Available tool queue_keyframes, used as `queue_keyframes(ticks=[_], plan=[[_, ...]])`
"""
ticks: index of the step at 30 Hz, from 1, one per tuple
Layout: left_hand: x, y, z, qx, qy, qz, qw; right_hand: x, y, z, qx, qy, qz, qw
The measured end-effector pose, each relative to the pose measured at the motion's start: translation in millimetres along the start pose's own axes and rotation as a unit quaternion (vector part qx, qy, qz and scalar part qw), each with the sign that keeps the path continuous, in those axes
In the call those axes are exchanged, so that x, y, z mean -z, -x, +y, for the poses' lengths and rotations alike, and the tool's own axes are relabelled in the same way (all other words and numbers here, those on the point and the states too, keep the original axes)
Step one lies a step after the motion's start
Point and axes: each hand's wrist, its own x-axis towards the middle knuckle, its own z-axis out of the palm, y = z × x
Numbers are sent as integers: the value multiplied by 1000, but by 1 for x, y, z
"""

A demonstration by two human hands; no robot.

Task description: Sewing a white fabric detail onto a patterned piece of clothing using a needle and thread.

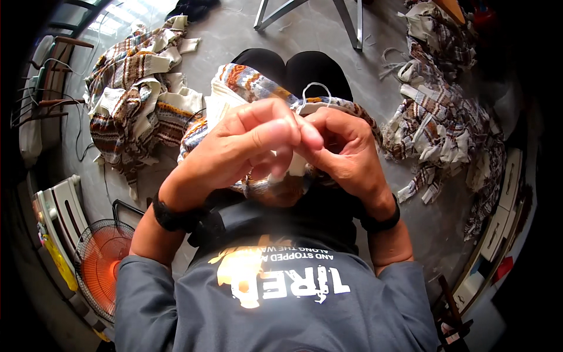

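Note:
My left hand and my right hand meet over my lap, fingers curled and fingertips pinched close together; whatever is between them is too small or hidden to make out. Beneath them a patterned knit piece in cream, orange, blue and brown, with white ribbing, lies across my black-clad knees. A white cord loop sticks up just behind my fingers. The middle of the knit piece is hidden by my hands.
Piles of knitwear lie on the floor at left and right. A fan and white chair stand lower left, wooden-armed seating upper left, a metal stand ahead, pale drawers at right.

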Motion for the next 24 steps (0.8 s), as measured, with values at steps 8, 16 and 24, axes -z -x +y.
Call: queue_keyframes(ticks=[8,16,24], plan=[[4,-1,-7,-8,85,33,996,-12,3,8,45,-67,19,997],[1,1,-6,-6,103,52,993,-14,4,12,82,-29,26,996],[4,3,-7,-12,116,55,992,-15,4,12,111,-30,26,993]])
